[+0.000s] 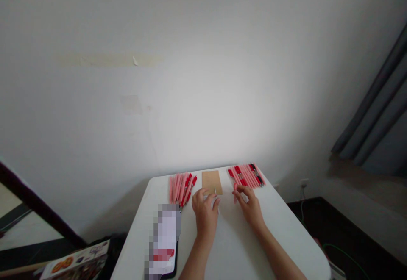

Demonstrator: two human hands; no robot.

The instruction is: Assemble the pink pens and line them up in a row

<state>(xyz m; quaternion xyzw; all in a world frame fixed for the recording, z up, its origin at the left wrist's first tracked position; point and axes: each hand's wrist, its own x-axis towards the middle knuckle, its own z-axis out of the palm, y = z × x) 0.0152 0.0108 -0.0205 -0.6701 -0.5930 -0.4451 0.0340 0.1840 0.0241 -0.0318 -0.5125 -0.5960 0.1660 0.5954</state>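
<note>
My right hand (249, 206) is closed in a pinch on a pink pen barrel (235, 197), held upright above the table with a red part at its top. Facing it, my left hand (205, 212) has its fingers curled and its thumb near the index finger. A thin pale rod (215, 190), which looks like a pen refill, shows at these fingertips; the hand hides part of it. Just beyond the left hand lies a tan card or notebook (210, 180). Pink and red pens (182, 187) lie loosely at the left, and a neater row of pink, red and black pens (247, 176) is at the right.
A phone (165, 239) with a blurred screen lies at the left of the white table (241, 250). The table's far edge meets a pale wall (203, 81). A printed box (76, 261) is low at the left; a grey curtain (378, 115) hangs at the right.
</note>
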